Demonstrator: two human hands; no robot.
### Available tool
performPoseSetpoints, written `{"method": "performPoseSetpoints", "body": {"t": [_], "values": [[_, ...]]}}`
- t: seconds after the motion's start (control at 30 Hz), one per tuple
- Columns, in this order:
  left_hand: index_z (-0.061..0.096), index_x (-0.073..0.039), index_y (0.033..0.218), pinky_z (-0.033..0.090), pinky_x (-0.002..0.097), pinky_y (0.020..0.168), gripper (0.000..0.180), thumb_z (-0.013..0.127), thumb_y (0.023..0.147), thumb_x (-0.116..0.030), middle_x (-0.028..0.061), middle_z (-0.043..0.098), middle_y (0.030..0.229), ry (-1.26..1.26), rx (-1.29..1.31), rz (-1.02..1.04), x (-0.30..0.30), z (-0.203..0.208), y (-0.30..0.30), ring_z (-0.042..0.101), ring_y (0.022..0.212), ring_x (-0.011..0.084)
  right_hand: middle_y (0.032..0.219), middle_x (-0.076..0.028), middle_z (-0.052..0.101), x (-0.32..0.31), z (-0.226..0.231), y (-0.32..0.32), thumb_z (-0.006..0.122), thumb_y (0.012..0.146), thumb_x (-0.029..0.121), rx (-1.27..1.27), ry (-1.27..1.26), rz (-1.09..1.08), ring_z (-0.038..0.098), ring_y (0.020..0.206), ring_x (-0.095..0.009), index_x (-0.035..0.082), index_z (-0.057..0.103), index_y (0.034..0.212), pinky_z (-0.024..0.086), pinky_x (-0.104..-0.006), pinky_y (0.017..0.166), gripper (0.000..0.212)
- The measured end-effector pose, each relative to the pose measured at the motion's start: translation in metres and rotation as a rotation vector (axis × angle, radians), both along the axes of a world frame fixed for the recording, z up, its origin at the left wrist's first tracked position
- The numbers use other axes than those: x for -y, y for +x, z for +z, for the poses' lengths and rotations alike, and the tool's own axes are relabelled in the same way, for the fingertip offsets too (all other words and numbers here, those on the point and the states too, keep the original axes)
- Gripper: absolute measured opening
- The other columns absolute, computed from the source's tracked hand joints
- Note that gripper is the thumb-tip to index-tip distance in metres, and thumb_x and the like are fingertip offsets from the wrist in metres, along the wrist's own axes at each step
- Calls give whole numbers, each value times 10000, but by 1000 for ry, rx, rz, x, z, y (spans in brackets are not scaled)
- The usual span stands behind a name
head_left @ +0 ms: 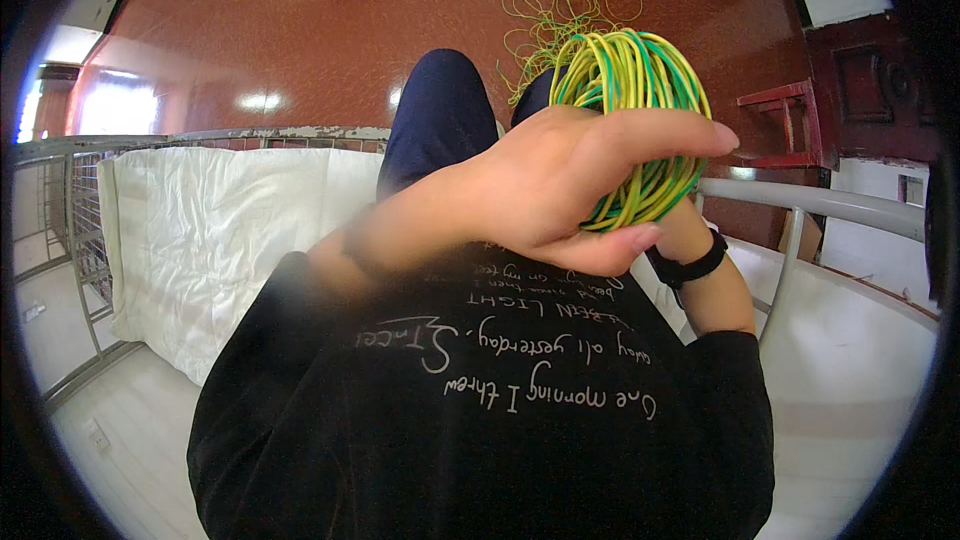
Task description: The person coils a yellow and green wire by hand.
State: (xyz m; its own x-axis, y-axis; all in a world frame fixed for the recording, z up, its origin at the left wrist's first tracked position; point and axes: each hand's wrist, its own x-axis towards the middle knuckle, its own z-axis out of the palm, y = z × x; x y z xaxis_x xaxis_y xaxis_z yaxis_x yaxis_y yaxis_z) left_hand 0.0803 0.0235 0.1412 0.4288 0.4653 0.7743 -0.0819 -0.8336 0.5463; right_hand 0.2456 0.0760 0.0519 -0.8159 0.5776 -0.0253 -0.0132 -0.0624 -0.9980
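Note:
A thick coil of yellow and green wire (655,80) is held up in front of my body, over my right knee. My left hand (560,175) reaches across from the left and wraps its fingers around the near side of the coil, one finger over the strands and another below. Behind and under the coil is my right hand (685,230), with a black band (690,265) on its wrist. The coil and my left hand hide its fingers. Loose loops of the same thin wire (560,15) trail on the floor beyond my knees.
I sit on a metal-framed bed, with a white quilt (230,240) to my left. A grey bed rail (850,208) runs at my right. Past it stand a red wooden stool (790,120) and dark carved furniture (885,90). The floor (350,10) is shiny reddish brown.

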Motion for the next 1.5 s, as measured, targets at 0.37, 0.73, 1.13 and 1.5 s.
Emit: {"method": "performPoseSetpoints", "body": {"t": [0.37, 0.73, 1.13, 1.5], "values": [[257, -59, 1277, 484, 261, 594, 459, 524, 906, -105, 120, 535, 928, -446, 421, 401, -41, -34, 0, 553, 666, 151, 775, -135, 593, 28, 16, -6, 538, 911, 192, 466, 425, 59, 598, 705, -283, 13, 403, 1236, 461, -354, 643, 394], [209, -80, 1314, 468, 271, 532, 407, 395, 954, -106, 119, 520, 790, -409, 810, 513, -74, -69, -36, 537, 588, 168, 889, -218, 621, 27, 20, 14, 519, 880, 108, 557, 692, -11, 599, 806, -389, 33, 495, 1152, 477, -449, 685, 283], [255, -97, 1275, 487, 300, 514, 362, 403, 974, -234, 113, 550, 701, -1102, 399, 468, -60, -134, 8, 584, 568, 182, 817, -152, 631, 7, 56, 26, 577, 839, 104, 513, 880, -157, 605, 747, -337, 17, 619, 915, 481, -390, 648, 123], [299, -117, 1300, 463, 265, 533, 402, 281, 1003, -388, 74, 538, 797, -1375, 91, 5, -33, -128, 19, 559, 567, 158, 654, -52, 515, -19, 44, 31, 670, 776, 76, 462, 590, -251, 485, 567, -140, 19, 580, 849, 382, -275, 530, 129]]}}
